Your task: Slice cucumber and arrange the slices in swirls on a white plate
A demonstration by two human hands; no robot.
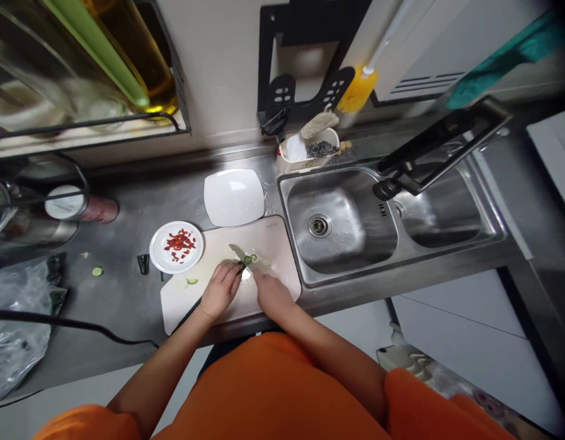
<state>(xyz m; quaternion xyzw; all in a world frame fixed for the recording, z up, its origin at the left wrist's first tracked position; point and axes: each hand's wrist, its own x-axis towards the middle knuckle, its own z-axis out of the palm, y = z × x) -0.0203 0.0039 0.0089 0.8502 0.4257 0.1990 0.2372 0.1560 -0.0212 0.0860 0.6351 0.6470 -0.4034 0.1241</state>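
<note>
On the pale cutting board [282, 263], my left hand [222, 287] presses a dark green cucumber [187, 316], fingers curled over it. The cucumber's long end runs out under my wrist toward the board's lower left edge. My right hand [274, 296] is closed around a knife [237, 251]; its handle is hidden in my fist. The blade points up and left, beside the cucumber's cut end. Two round cucumber slices [248, 260] lie by the blade. A pale green cut piece [191, 281] rests on the board left of my left hand.
A plate [154, 256] of chopped red pieces touches the board's left side. Behind the board stands a white square dish [234, 197]. To the right is a double sink [342, 220] with a black faucet [441, 146]. Plastic bags [21, 324] and green scraps [97, 271] lie left.
</note>
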